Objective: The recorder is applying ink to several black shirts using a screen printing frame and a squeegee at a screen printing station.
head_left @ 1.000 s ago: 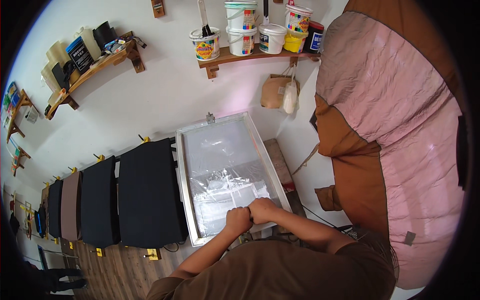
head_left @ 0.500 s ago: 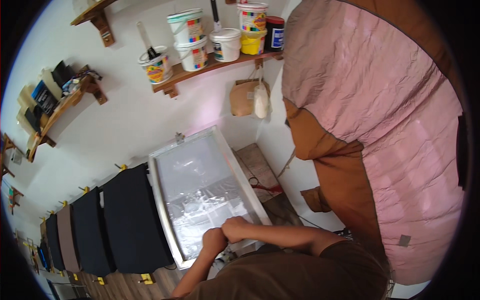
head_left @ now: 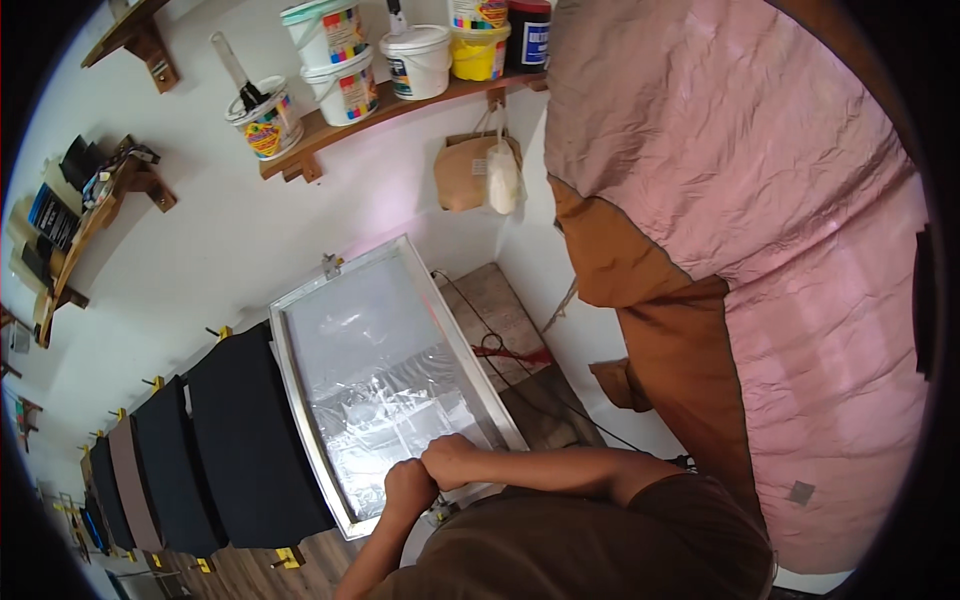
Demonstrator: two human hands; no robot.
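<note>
A screen-printing frame [head_left: 466, 349] with a pale metal rim lies tilted in front of me. Its pale mesh [head_left: 350, 320] carries shiny clear film over the nearer half. Both fists meet over the near end of the frame. My left hand [head_left: 410, 488] is closed, close against my right hand [head_left: 452, 462], which is closed too and sits slightly farther forward. Whatever they grip is hidden by the fingers. The right forearm reaches across from the right, with the dark brown shirt below it.
Left of the frame, several black boards and one brown board [head_left: 133, 485] stand in a row with yellow clamps [head_left: 288, 557]. A wall shelf [head_left: 400, 106] holds paint tubs [head_left: 415, 62]. Pink fabric [head_left: 830, 330] hangs at the right. A cable [head_left: 590, 415] runs beside the frame.
The view has shifted, so the frame, boards and shelf sit a little farther left. Both fists stay together at the frame's near end.
</note>
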